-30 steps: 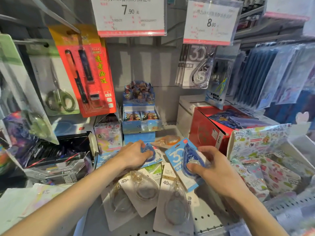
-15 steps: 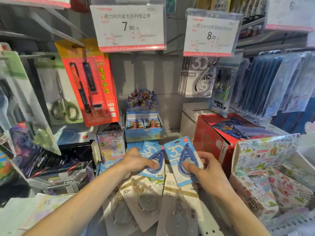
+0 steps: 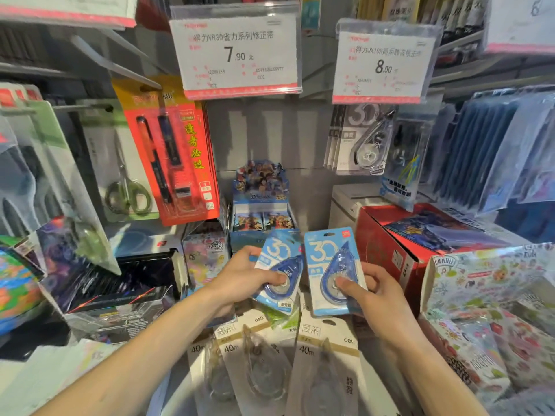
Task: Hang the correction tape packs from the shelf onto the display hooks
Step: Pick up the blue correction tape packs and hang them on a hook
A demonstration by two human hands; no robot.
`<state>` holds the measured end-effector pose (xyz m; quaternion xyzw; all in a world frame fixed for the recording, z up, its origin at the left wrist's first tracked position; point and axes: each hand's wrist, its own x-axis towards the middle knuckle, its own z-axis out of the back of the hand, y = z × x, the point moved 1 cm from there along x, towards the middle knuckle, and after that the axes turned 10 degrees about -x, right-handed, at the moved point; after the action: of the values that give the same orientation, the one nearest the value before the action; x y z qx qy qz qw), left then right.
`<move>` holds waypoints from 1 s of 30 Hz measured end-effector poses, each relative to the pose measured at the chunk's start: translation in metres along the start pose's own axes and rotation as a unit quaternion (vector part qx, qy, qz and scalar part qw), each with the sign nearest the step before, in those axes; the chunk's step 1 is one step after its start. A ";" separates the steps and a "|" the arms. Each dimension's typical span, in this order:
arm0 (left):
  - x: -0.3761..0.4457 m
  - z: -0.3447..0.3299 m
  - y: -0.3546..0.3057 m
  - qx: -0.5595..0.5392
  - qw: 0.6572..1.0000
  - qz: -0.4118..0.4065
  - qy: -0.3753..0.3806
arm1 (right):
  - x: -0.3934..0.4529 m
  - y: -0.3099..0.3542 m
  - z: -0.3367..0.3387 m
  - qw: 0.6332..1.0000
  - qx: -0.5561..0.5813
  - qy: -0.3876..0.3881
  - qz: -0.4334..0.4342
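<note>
My left hand (image 3: 240, 277) pinches a blue "30" correction tape pack (image 3: 277, 265), thumb on its blister, tilted a little to the right. My right hand (image 3: 377, 291) holds a second blue "30" pack (image 3: 330, 265) upright beside it, thumb pressed on the tape wheel. Both packs are lifted above the shelf. Under them lie three white "40m" correction tape packs (image 3: 321, 361) on the shelf (image 3: 183, 394). The hook behind the 7.90 price tag (image 3: 237, 52) carries nothing that I can see. Grey "30" packs (image 3: 357, 142) hang under the 8.00 tag (image 3: 384, 63).
A red pen card (image 3: 171, 151) and a scissors pack (image 3: 126, 172) hang at left. A blue card display box (image 3: 262, 205) stands at the back. A red carton (image 3: 387, 250) and a patterned box (image 3: 486, 295) crowd the right side.
Both hands have lifted their blue packs up off the shelf pile and turned them upright side by side. The view has tilted upward toward the price tags.
</note>
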<state>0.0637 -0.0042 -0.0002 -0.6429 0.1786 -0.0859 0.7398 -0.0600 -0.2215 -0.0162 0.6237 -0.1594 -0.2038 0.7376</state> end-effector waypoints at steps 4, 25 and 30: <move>-0.023 0.019 -0.013 -0.031 0.998 -0.055 -0.019 | -0.009 0.014 -0.005 1.000 0.003 0.008 0.026; -0.147 -0.027 -0.067 -0.082 0.955 -0.276 -0.072 | -0.040 0.108 0.081 0.965 -0.031 0.137 0.220; -0.159 -0.082 -0.082 -0.082 0.938 -0.317 -0.112 | -0.028 0.109 0.142 0.953 -0.029 0.160 0.255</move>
<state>-0.1051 -0.0361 0.0961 -0.7303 -0.1115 -0.2286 0.6340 -0.1433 -0.3141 0.1157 0.5650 -0.1870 0.0886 0.7987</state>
